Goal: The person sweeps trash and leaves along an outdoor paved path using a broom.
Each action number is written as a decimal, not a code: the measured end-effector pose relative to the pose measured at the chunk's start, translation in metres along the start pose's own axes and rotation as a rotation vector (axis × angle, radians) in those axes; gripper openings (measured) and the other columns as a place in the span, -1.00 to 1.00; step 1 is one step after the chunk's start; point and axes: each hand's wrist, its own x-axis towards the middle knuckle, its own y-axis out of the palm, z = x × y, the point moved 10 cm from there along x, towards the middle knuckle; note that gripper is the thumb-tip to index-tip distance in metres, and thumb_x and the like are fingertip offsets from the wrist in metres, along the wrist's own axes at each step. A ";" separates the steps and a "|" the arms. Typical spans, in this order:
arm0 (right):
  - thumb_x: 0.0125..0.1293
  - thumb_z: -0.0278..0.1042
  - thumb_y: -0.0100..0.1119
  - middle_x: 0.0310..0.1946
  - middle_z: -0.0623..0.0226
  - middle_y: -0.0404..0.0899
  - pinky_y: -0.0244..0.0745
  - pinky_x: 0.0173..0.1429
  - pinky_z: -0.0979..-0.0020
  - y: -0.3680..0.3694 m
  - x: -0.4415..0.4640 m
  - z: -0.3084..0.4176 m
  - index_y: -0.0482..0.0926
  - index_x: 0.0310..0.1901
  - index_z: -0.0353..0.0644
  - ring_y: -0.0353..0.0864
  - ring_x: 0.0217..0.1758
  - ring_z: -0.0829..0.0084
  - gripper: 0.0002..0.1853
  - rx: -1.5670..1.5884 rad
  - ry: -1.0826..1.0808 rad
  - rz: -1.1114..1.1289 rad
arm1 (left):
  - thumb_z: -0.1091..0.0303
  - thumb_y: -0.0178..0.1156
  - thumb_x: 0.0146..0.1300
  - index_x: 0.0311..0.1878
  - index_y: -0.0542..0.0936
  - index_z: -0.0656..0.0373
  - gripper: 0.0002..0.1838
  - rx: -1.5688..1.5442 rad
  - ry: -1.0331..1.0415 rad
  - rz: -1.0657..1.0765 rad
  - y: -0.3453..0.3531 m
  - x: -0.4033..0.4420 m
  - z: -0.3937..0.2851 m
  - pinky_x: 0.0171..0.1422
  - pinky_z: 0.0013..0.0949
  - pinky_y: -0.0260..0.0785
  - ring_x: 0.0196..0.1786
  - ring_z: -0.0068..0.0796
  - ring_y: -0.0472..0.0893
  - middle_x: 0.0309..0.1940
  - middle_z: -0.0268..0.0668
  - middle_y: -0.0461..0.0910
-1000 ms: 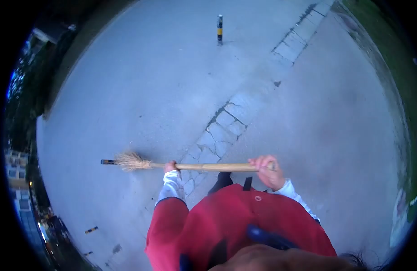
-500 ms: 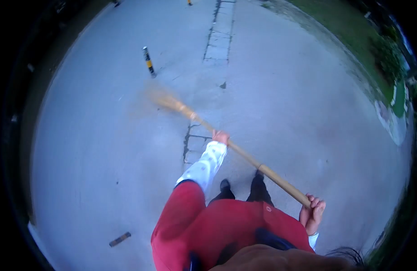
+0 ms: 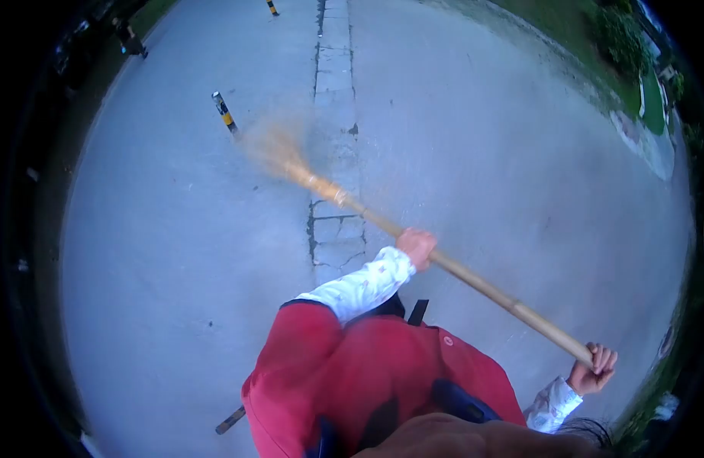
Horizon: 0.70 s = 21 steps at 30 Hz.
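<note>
A long broom (image 3: pixel 481 285) with a bamboo handle slants across the view, its bristle head (image 3: pixel 291 164) at the upper left and blurred by motion. My left hand (image 3: pixel 418 247) is wrapped round the handle about midway, below the bristles. Near the handle's lower right end, my right hand (image 3: pixel 594 369) is closed round it. Both forearms wear white patterned sleeves, and a red garment covers my torso. The bristles are over the paved ground, close to a striped post; whether they touch the ground I cannot tell.
A black and yellow striped post (image 3: pixel 225 113) stands just left of the bristles. Another post (image 3: pixel 272 8) is farther ahead, and one (image 3: pixel 230 420) is behind at lower left. A cracked paved strip (image 3: pixel 335 69) runs ahead. A person (image 3: pixel 128 38) is at far upper left; grass (image 3: pixel 554 23) borders the right.
Both my hands have moved right with the broom, the right one farther out from my body. The bristles have shifted slightly right and look spread and blurred. A person has come into view upper left.
</note>
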 end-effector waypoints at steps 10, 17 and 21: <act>0.19 -0.20 0.16 -0.68 0.57 0.15 0.18 0.13 0.27 0.128 -0.073 0.040 0.17 -0.53 0.04 0.23 -0.50 0.60 -0.66 -0.310 -0.018 -0.203 | 0.36 0.20 -0.10 -0.07 0.51 0.01 -0.60 0.014 0.084 0.499 -0.004 -0.026 -0.018 0.28 -0.13 0.14 0.07 -0.19 0.45 -0.14 -0.20 0.52; 0.09 -0.24 0.20 -0.68 0.55 0.13 0.15 0.14 0.28 0.035 -0.145 0.014 0.18 -0.62 0.02 0.21 -0.46 0.58 -0.65 -0.287 -0.178 -0.166 | 0.39 0.20 -0.09 -0.15 0.53 0.10 -0.66 0.093 0.252 0.210 0.008 0.029 -0.008 0.24 -0.08 0.15 0.02 -0.22 0.46 -0.17 -0.19 0.53; 0.11 -0.21 0.14 -0.69 0.52 0.13 0.21 0.02 0.29 0.080 -0.110 0.019 0.19 -0.61 -0.01 0.20 -0.48 0.56 -0.67 0.026 -0.109 0.119 | 0.41 0.14 -0.18 -0.47 0.47 0.06 -0.88 0.221 0.314 -0.294 -0.055 -0.075 -0.018 -0.13 -0.22 0.27 -0.28 -0.28 0.50 -0.48 -0.30 0.47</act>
